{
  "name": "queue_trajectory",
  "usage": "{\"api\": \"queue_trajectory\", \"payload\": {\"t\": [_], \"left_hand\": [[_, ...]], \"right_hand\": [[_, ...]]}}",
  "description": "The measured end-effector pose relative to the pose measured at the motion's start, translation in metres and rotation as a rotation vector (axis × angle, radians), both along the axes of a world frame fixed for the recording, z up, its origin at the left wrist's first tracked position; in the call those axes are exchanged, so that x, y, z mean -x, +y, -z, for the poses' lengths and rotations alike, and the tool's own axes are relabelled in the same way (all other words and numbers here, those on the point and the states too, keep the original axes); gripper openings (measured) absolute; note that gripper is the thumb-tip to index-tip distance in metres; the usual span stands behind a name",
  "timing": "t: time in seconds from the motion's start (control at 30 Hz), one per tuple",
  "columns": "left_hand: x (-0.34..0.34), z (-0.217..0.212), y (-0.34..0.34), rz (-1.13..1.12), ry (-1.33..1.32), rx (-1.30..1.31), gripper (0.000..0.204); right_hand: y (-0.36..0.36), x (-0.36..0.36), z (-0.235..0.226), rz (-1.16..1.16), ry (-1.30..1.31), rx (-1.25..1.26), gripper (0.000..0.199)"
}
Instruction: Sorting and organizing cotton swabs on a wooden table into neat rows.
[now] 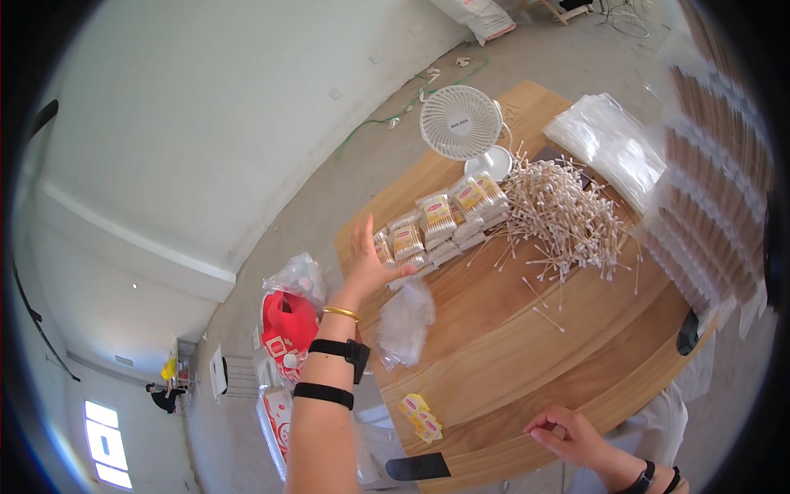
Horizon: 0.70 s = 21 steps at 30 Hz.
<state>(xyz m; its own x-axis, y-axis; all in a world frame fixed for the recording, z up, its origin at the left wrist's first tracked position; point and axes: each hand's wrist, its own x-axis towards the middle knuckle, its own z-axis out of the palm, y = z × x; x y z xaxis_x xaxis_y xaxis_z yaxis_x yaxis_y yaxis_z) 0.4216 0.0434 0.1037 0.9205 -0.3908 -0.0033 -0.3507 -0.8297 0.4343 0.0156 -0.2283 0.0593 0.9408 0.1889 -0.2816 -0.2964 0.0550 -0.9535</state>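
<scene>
My left hand [372,262] is spread with its thumb out, close to the left end of the stacked packs of cotton swabs [436,221]. These packs are clear bags with small yellow and red labels, piled in rows. Whether the fingertips touch the nearest pack I cannot tell. Over the table's near edge my right hand [569,438] is loosely curled, thumb and index tips close together and nothing visible in them. A heap of loose cotton swabs [564,218] lies right of the packs. Empty clear bags [407,323] lie just below my left hand.
A white fan [462,123] stands behind the packs on the wooden table [527,354]. Clear plastic bags [607,146] lie at the far right. Yellow labels [421,417] rest near the front left edge. A red bag [288,323] sits left of the table. Bundled swabs [716,181] rise at right.
</scene>
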Motion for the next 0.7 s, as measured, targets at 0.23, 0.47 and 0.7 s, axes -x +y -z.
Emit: {"api": "queue_trajectory", "payload": {"t": [0.23, 0.47, 0.7], "left_hand": [[-0.01, -0.042, -0.049, 0.284, -0.046, -0.693, 0.154], [-0.022, -0.028, -0.059, 0.309, 0.084, -0.667, 0.149], [-0.03, -0.019, -0.053, 0.276, 0.122, -0.442, 0.14]], "right_hand": [[0.0, 0.002, 0.003, -0.011, -0.045, -0.043, 0.015], [-0.003, 0.002, 0.0, 0.008, -0.04, -0.065, 0.013], [-0.004, 0.002, -0.003, -0.003, -0.025, -0.055, 0.013]]}}
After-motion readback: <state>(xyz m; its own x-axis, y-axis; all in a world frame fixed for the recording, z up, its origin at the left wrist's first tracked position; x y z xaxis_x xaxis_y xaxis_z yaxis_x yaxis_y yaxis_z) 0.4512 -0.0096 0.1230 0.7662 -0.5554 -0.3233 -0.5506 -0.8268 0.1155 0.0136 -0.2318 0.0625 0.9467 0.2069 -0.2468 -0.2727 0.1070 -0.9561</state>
